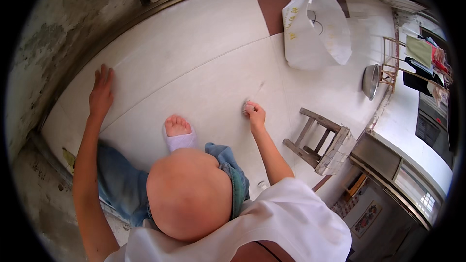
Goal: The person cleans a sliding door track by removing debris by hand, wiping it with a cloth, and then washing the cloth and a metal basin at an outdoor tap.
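Observation:
My left hand [101, 92] rests with its fingers spread on the pale tiled floor [204, 76], near the stained wall, and holds nothing. To the right of my slippered foot [178, 131], my right hand [255, 112] grips a small, light or see-through object [245, 107] at floor level; blur and my fingers keep its kind from being told. Faint streaks show on the tile just beyond that hand. My bent bare knee [189, 193] is between my two arms, with blue jeans rolled up above it.
A large white bag [313, 32] stands at the upper right. A metal basin [371, 82] leans near a rack [395, 72] of hanging cloths. An overturned wooden stool [336, 151] lies right of my right arm. A small clear item [261, 185] is beside my sleeve.

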